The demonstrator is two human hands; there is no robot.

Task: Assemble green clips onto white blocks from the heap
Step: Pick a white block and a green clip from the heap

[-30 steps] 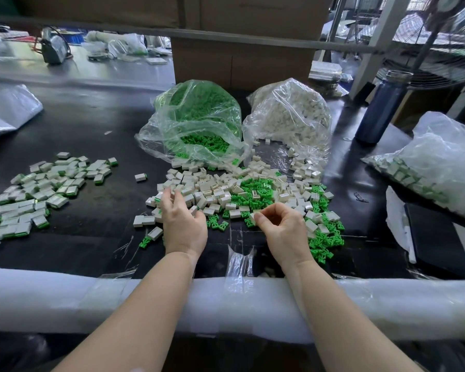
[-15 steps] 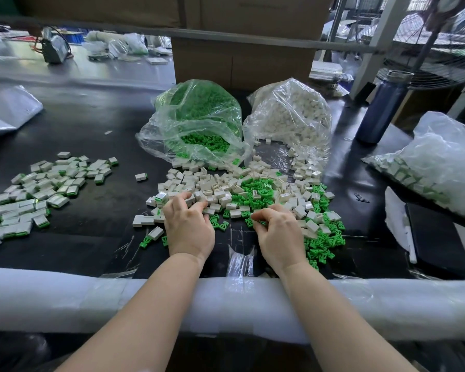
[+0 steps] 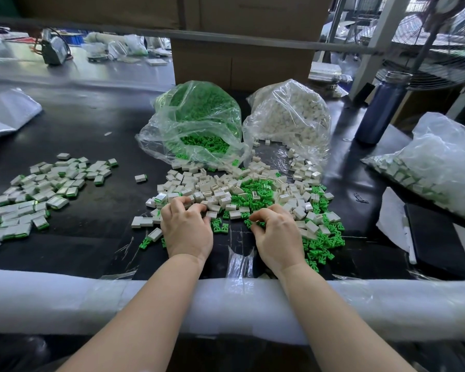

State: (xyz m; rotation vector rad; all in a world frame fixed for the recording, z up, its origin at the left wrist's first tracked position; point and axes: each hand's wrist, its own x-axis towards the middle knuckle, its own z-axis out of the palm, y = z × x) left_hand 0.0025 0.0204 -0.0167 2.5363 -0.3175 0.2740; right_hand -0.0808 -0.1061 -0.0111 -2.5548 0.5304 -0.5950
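A black worktable (image 3: 78, 146) carries the job: a mixed heap (image 3: 242, 194) of white blocks and green clips spills toward the person from two clear bags, one of green clips (image 3: 196, 124), one of white blocks (image 3: 290, 116). Finished pieces (image 3: 38, 191), white w/ green edges, lie well apart to the left; another bag of what look like finished pieces (image 3: 435, 167) sits far right.

Both hands work the heap's near edge, knuckles up, forearms over the padded table rail (image 3: 65, 299). Key relation: blocks lie just ahead of and under the left hand (image 3: 185, 226), clips ahead of and to the right of the right hand (image 3: 275, 232); each hand is nearer its own part, so the join would prob. happen in the gap between them.

Left hand: fingers curled down onto white blocks at the heap's left margin; whether one is actually gripped, cannot tell — fingertips hidden among the pieces. Right hand: fingers bent, thumb and forefinger drawn together at a green clip (image 3: 261, 224) on the near fringe, appx. a pinch, though the grip itself isn't clear. A loose clip cluster (image 3: 220, 226) lies between the hands, touching neither.
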